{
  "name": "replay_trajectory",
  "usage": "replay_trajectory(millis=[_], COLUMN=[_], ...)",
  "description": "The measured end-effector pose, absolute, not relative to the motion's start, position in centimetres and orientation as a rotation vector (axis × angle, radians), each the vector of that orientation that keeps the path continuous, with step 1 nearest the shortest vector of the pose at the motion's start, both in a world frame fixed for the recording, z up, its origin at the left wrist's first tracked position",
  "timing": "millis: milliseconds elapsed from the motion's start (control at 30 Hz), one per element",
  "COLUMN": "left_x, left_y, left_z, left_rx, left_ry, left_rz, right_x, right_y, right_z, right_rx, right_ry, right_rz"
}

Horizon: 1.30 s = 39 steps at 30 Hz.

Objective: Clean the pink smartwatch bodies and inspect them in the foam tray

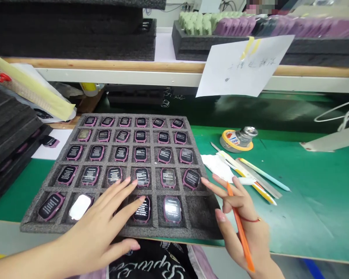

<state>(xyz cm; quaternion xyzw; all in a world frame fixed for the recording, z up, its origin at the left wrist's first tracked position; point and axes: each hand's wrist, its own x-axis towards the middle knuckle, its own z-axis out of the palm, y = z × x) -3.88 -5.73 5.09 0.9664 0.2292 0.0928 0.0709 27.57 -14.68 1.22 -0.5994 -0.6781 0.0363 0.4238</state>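
Observation:
A dark grey foam tray (189,232) holds rows of purple-cased smartwatch bodies without straps, most with text on lit screens. My left hand (101,217) lies palm down over its front rows, fingers spread and holding nothing. Its index fingertip is at a watch (142,209) in the front row; the hand partly hides that row. A white-screened watch (80,207) sits left of the hand. Beside the tray's right edge, my right hand (247,221) is closed around a slim orange stick (241,230), whose exact kind is unclear. The front right compartment shows bare foam.
Right of the tray are a roll of tape (234,145) with a metal-topped container, a white tissue (216,166), pens and a metal ruler (264,180). A shelf (119,73) spans the back, with a hanging paper (244,69). Foam trays (8,112) stack at left.

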Motion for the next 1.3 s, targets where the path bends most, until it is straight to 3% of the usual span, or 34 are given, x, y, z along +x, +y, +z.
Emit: replay_trajectory(millis=[400,533,767,1300], left_x=[-3.7,-3.1,-3.7,-4.1], left_y=[-5.5,-4.6,-4.8,-5.5], left_z=[3.0,3.4,3.2,2.7], left_rx=[3.211,3.191,3.162,3.057], left_ry=[0.707,0.725,0.563,0.550], left_rz=[0.493,0.476,0.870,0.919], right_x=[26.7,26.8,24.7,24.1], right_y=[-13.2,-12.5,-14.0,-14.1], right_z=[-2.0,-1.0,1.5,1.0], right_rx=[-1.360,-1.414,-1.181,-1.246], right_ry=[-1.558,-1.656,-2.006,-1.907], right_rz=[0.047,-0.054,-0.088,-0.023])
